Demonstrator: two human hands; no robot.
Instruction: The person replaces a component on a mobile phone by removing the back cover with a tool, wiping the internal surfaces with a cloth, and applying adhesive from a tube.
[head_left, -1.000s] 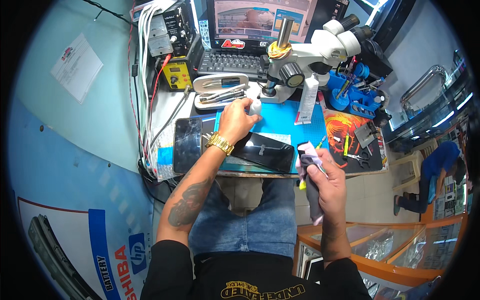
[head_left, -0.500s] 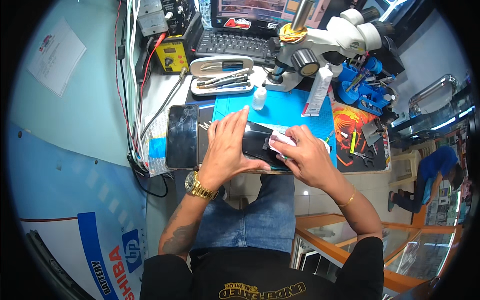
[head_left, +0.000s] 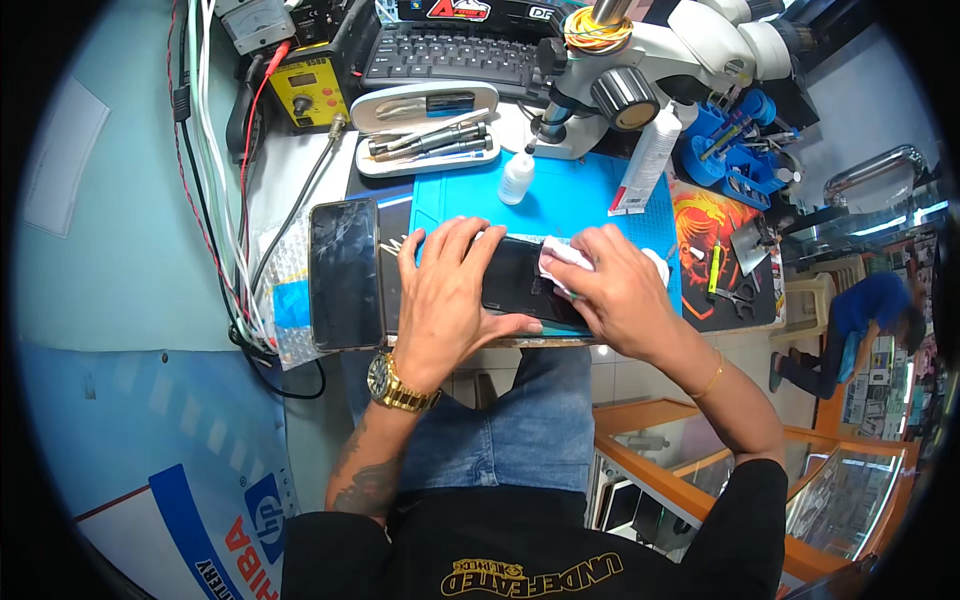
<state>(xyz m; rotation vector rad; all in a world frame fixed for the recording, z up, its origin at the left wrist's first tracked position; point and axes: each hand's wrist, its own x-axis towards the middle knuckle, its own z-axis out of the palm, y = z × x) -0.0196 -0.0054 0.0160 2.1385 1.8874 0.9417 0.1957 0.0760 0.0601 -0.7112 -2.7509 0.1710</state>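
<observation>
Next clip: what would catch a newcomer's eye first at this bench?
Mid-frame, the left hand presses flat on a dark phone on the blue mat, while the right hand holds a white wipe against its glass. Beside them to the left lies a dark tablet with a cracked screen, and a white microscope looms over the mat's far edge.

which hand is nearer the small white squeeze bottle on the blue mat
Left. The left hand lies just below the small white squeeze bottle, fingers pressed on the black phone. The right hand sits farther off to the right, holding a white wipe.
</observation>
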